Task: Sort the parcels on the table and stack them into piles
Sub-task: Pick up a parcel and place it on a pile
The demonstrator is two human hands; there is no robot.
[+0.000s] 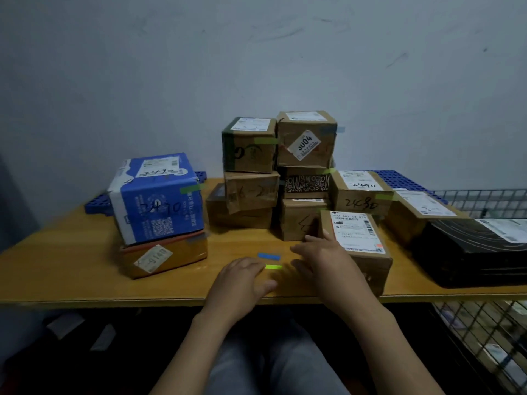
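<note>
Parcels cover the wooden table (71,266). At the left, a blue and white box (156,198) lies on a flat orange parcel (168,256). In the middle stand two piles of brown cardboard boxes: a left pile (249,172) and a right pile (305,172) with a black patterned box in it. A brown box with a white label (362,246) stands near the front edge. My right hand (322,252) is against its left side, fingers spread. My left hand (242,277) hovers flat over the table, holding nothing.
A brown box marked 2490 (360,192) and another cardboard parcel (419,212) sit to the right, with a black wrapped parcel (470,252) at the far right. Blue and green tape strips (271,260) lie on the table. A wire basket (484,323) stands beside the table.
</note>
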